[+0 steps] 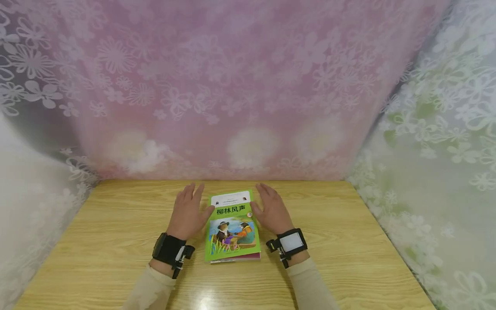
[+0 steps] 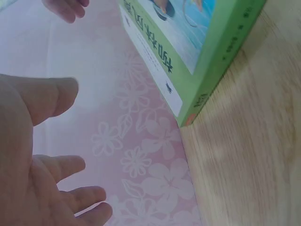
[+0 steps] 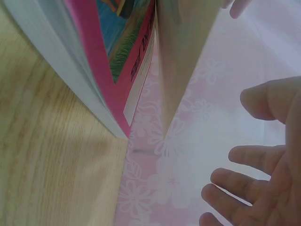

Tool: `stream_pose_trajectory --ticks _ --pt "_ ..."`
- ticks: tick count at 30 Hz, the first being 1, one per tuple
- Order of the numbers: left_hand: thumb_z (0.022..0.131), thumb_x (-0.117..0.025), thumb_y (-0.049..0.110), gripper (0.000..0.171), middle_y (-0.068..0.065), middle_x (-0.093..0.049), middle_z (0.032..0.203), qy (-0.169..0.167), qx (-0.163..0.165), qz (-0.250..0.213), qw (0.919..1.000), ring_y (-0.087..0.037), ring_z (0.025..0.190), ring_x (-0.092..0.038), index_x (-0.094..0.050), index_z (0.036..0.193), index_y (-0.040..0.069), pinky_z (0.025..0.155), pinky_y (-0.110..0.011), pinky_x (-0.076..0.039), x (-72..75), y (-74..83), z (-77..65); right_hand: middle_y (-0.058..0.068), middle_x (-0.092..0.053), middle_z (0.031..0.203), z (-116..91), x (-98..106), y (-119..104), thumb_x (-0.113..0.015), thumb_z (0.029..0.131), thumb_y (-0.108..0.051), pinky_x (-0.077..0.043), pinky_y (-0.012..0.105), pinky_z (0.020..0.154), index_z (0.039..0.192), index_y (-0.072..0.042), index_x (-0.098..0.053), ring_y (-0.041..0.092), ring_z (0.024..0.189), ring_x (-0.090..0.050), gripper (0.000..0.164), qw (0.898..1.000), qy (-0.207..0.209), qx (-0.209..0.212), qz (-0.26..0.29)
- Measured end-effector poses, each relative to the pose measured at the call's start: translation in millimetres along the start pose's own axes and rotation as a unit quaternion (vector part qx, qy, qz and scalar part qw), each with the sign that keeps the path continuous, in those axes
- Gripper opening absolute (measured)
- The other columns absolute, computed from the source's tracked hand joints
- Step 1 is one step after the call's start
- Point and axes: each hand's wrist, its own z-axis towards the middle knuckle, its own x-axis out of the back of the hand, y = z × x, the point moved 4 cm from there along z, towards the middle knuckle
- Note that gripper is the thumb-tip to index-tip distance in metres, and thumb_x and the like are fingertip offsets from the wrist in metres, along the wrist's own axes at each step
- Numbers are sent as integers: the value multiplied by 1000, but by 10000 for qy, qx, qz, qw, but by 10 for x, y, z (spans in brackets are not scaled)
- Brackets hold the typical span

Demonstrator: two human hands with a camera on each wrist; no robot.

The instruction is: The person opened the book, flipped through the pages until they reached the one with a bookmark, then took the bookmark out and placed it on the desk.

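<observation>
A green picture-covered book [image 1: 232, 226] lies on the wooden table between the two hands. Its spine faces the left hand, as the left wrist view shows. On the right side, its front cover [image 3: 181, 56] stands raised, with a pink-bordered page [image 3: 106, 89] visible beneath. My left hand [image 1: 187, 217] hovers beside the spine side, fingers extended and thumb towards the book. Across from it, my right hand [image 1: 274, 213] is held by the loose cover edge, fingers also spread. In the wrist views, both hands appear apart from the book and hold nothing.
The light wooden table [image 1: 329, 258] runs back to a pink floral curtain [image 1: 248, 94]. Pale floral cloth hangs on the left [image 1: 35, 206] and right [image 1: 434, 172]. Each wrist carries a black strap with a small device.
</observation>
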Motion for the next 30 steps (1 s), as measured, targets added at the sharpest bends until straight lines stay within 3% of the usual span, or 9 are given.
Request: stream_pose_trajectory --ticks 5,15,22,26,30 --pt "96 -55 44 74 -29 -22 151 36 178 104 9998 -44 140 -15 -31 151 2 111 -56 -10 11 -15 4 18 -40 145 5 -19 55 -45 101 -45 -23 49 110 148 -7 -39 34 134 -35 61 9991 113 -175 -376" --pt "96 -45 59 81 -27 -13 154 -439 437 82 9980 -43 142 -7 -25 153 6 110 -58 -1 -51 -143 -38 20 -32 150 -22 -92 79 -45 99 -50 -13 50 112 150 -7 -35 38 137 -30 68 9976 -171 -243 -620" --pt "89 -56 59 89 -28 -15 153 -456 409 11 9981 -44 141 -7 -26 153 6 110 -59 -7 -72 -210 -59 20 -33 149 -56 -71 106 -45 98 -53 -16 51 111 150 -6 -35 37 136 -31 71 9973 -209 -361 -601" --pt "83 -60 64 98 -26 -13 155 -743 310 -124 9967 -43 142 -3 -24 154 8 110 -57 -10 -107 -176 -59 19 -32 150 -48 -61 118 -43 98 -55 -15 51 112 150 -6 -34 36 137 -31 72 9975 -226 -403 -529" --pt "80 -63 65 98 -24 -21 153 -1044 267 -185 9940 -44 141 -8 -30 152 8 110 -56 -13 -124 -117 -65 16 -30 152 -43 -74 137 -41 98 -57 -15 50 112 152 -8 -32 34 138 -29 73 9969 -361 -518 -472"
